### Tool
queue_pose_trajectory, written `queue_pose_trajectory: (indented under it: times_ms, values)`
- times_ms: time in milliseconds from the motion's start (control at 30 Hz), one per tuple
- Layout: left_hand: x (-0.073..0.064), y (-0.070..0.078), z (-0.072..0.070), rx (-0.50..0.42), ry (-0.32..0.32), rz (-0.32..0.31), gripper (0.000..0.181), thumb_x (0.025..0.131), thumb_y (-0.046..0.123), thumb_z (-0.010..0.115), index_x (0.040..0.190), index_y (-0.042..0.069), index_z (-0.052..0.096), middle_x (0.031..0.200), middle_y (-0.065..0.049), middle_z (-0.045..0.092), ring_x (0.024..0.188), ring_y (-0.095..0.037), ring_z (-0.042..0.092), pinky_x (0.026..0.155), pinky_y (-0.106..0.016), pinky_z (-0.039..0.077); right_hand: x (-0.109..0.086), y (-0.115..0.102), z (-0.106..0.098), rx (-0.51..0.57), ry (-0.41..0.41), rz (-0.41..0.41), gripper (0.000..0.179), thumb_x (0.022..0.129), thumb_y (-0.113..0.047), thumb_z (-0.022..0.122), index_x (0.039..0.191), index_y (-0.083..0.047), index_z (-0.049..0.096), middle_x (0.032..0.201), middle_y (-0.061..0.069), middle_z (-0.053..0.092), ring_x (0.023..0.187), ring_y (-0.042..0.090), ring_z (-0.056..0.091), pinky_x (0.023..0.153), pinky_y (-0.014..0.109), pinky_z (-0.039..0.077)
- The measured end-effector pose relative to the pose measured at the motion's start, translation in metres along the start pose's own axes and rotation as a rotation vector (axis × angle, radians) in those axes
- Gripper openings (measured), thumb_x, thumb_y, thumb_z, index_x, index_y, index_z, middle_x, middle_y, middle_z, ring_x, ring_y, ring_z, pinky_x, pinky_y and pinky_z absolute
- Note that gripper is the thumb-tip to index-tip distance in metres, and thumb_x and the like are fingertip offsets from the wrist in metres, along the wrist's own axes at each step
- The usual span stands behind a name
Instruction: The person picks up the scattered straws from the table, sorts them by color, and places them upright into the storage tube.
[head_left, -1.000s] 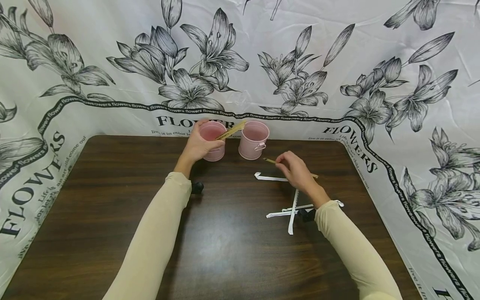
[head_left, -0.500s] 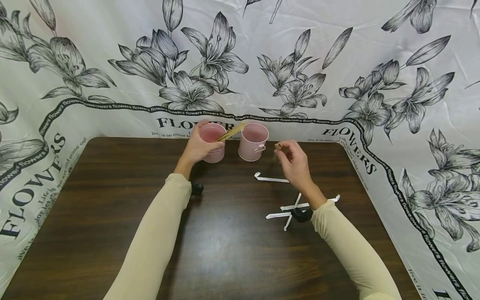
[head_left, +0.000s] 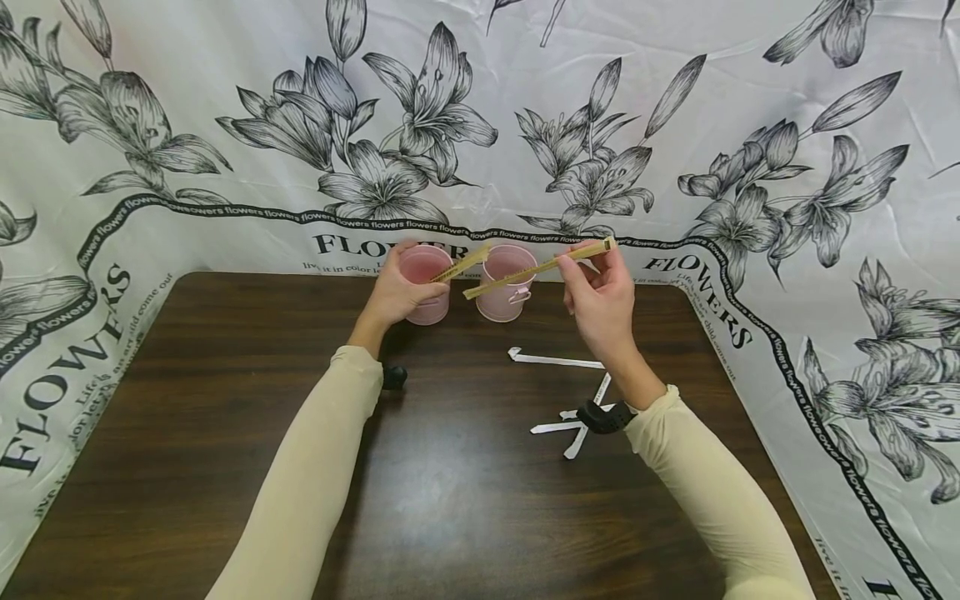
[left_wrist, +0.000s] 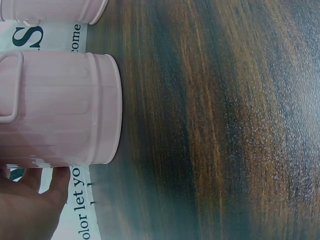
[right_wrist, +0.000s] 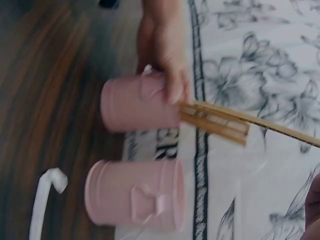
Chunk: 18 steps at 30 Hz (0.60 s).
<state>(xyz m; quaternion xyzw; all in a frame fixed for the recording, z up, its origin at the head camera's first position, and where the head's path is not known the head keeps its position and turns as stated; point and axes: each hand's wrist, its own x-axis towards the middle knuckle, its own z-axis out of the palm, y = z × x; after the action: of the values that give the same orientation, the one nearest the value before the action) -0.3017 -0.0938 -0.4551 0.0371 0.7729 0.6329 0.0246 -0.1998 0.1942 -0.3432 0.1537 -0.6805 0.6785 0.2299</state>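
Note:
My left hand (head_left: 397,287) grips the left pink bucket (head_left: 429,312) round its side, thumb near the rim. Yellow printed sticks (head_left: 467,262), like paper-wrapped straws, lean out of that bucket towards the right. Between thumb and fingers, my right hand (head_left: 600,304) pinches another long yellow printed stick (head_left: 528,272). This stick slants across the front of the right pink bucket (head_left: 498,304), its lower left end near the left bucket. In the right wrist view the held stick (right_wrist: 280,129) overlaps the leaning sticks (right_wrist: 220,127). Nothing shows inside the right bucket.
Several white paper-wrapped straws (head_left: 555,359) lie on the dark wooden table (head_left: 442,492) to the right, some crossed under the right wrist. A white flower-printed cloth (head_left: 570,192) hangs right behind the buckets at the table's far edge.
My right hand has lifted the yellow stick from low over the table, turned it, and raised it up in front of the right bucket. The left hand keeps its hold on the left bucket.

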Motion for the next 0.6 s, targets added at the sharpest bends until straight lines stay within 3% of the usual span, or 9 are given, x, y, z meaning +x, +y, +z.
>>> queue_pose_trajectory:
  times_ms: [167,333,600]
  values:
    - [0.000,0.000,-0.003,0.010,-0.003,-0.005,0.104,0.075,0.025,0.092,0.157,0.020,0.028,0.150,-0.015,0.045,0.134,-0.030,0.047,0.114,-0.049,0.043,0.008,-0.004,0.022,0.091,-0.005,0.001,0.022,0.095,0.000,0.067,0.105,-0.018,0.060,0.099,-0.006,0.072,0.049,0.007,0.048,0.042,0.019,0.038]
    - [-0.002,0.005,-0.004,-0.012,0.000,-0.007,0.103,0.076,0.020,0.092,0.156,0.018,0.028,0.152,-0.016,0.041,0.134,-0.030,0.047,0.114,-0.048,0.044,0.019,0.010,0.050,0.144,0.012,0.041,0.019,0.096,-0.002,0.067,0.106,-0.016,0.061,0.099,-0.007,0.071,0.056,0.005,0.052,0.046,0.017,0.039]
    - [-0.014,0.026,-0.004,-0.040,-0.042,-0.043,0.103,0.077,0.014,0.090,0.157,0.011,0.026,0.153,-0.018,0.041,0.138,-0.031,0.044,0.117,-0.048,0.042,0.024,0.037,0.076,0.073,-0.010,0.152,0.022,0.097,-0.005,0.066,0.115,0.004,0.057,0.102,-0.004,0.067,0.058,0.006,0.052,0.048,0.017,0.040]
